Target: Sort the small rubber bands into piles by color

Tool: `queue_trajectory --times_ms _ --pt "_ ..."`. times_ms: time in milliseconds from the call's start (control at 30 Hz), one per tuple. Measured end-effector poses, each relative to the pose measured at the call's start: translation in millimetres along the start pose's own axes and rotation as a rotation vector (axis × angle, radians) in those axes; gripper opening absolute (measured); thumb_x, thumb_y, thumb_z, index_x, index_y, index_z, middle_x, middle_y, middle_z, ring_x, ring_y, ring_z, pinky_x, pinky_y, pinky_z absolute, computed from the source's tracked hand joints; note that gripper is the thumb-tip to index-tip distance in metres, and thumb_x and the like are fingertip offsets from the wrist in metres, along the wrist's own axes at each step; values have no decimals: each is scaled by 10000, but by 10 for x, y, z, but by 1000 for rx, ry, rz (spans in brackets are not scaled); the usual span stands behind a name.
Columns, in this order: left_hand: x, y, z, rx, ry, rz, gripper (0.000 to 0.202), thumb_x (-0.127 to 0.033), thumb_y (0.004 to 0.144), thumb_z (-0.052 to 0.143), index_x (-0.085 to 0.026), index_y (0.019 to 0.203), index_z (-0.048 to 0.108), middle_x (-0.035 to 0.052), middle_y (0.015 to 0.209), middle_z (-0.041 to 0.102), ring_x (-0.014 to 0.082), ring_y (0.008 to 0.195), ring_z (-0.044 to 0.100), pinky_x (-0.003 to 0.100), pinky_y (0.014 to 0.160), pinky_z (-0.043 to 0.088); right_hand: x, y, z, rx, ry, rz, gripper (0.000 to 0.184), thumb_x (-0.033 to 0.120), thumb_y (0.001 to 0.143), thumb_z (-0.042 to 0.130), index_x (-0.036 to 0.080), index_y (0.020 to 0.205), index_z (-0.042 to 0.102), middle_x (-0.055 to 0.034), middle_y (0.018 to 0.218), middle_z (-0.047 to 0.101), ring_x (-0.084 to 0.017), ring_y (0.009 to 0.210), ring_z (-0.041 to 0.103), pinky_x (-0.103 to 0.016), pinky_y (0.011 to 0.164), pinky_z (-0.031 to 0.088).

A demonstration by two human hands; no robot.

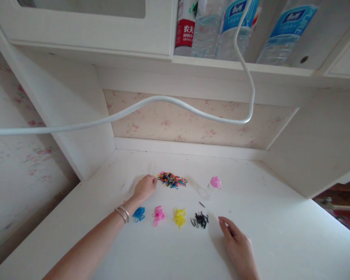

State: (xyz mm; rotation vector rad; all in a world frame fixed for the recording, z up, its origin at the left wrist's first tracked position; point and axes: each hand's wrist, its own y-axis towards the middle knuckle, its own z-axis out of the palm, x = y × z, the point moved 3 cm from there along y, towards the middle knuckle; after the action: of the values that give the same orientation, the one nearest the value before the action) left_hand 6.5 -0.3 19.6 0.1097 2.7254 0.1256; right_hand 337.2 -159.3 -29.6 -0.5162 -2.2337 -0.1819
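Observation:
A mixed heap of small coloured elastic bands [172, 179] lies on the white desk [280, 233]. My left hand [145, 187] reaches to the heap's left edge, fingers curled in a pinch at the bands; what it grips is too small to see. Nearer me sit separate little piles: blue bands [139, 214], pink bands [158, 215], yellow bands [179, 217] and black bands [200, 220]. My right hand [239, 247] rests flat on the desk just right of the black pile, fingers stretched, holding nothing. Silver bangles [123, 213] circle my left wrist.
A small clear bottle with a pink cap [211, 186] lies on its side right of the heap. A white cable [169, 102] hangs across the view. Water bottles [236, 27] stand on the shelf above. Side panels wall in the desk left and right.

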Motion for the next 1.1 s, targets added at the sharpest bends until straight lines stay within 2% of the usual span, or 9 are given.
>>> queue_trajectory --times_ms 167,300,400,567,667,733,867,1000,1100 --pt "-59 -295 -135 -41 -89 59 293 -274 886 381 -188 811 651 51 903 654 152 854 606 242 775 407 21 -30 1 -1 7 -7 499 592 777 418 224 1001 669 -22 805 706 -173 723 620 -223 647 424" --pt "-201 -707 -249 -76 -173 117 318 -295 896 364 -180 755 625 32 798 635 136 769 590 228 716 411 61 -53 -2 -7 29 -17 506 592 764 429 208 982 678 -16 705 686 -169 651 601 -231 626 420" --pt "-287 -1042 -337 -127 -331 125 343 -324 908 341 -185 745 609 21 752 610 130 696 571 232 661 410 100 -100 -14 -24 30 -33 493 583 767 436 208 972 681 -18 694 682 -173 642 595 -236 610 413" --pt "-334 -1492 -386 -174 -485 140 318 -373 908 366 -206 872 635 30 775 606 140 684 561 238 630 421 144 -298 -22 -53 29 -43 503 578 769 432 195 978 683 -17 649 666 -169 591 573 -240 577 404" --pt "-377 -1677 -317 -181 -494 154 288 -360 902 388 -217 886 637 33 806 620 145 707 567 242 664 437 154 -461 2 -34 41 -51 492 567 780 437 194 990 679 -14 670 671 -160 590 566 -230 564 396" --pt "-479 -1773 -233 -168 -483 162 256 -333 897 404 -227 872 636 34 840 630 145 742 578 241 699 444 153 -553 24 -24 39 -56 484 562 790 433 197 992 678 -6 655 663 -152 578 559 -224 553 388" --pt "-884 -1896 10 -81 -400 174 198 -295 880 437 -264 883 632 25 889 638 140 790 604 232 714 452 143 -646 55 -21 42 -77 484 568 788 444 193 979 682 0 627 649 -153 578 560 -223 566 394" --pt "-1295 -1845 255 27 -217 204 193 -309 884 428 -293 921 617 16 951 626 140 793 629 242 667 460 125 -650 65 -20 53 -79 485 570 798 438 195 993 674 3 623 649 -151 580 564 -220 565 396" --pt "-1438 -1693 363 33 -62 217 225 -288 895 403 -259 932 623 42 969 607 159 814 636 256 644 470 111 -636 70 -21 66 -96 483 568 799 438 195 996 674 -3 641 655 -151 587 570 -218 575 406"
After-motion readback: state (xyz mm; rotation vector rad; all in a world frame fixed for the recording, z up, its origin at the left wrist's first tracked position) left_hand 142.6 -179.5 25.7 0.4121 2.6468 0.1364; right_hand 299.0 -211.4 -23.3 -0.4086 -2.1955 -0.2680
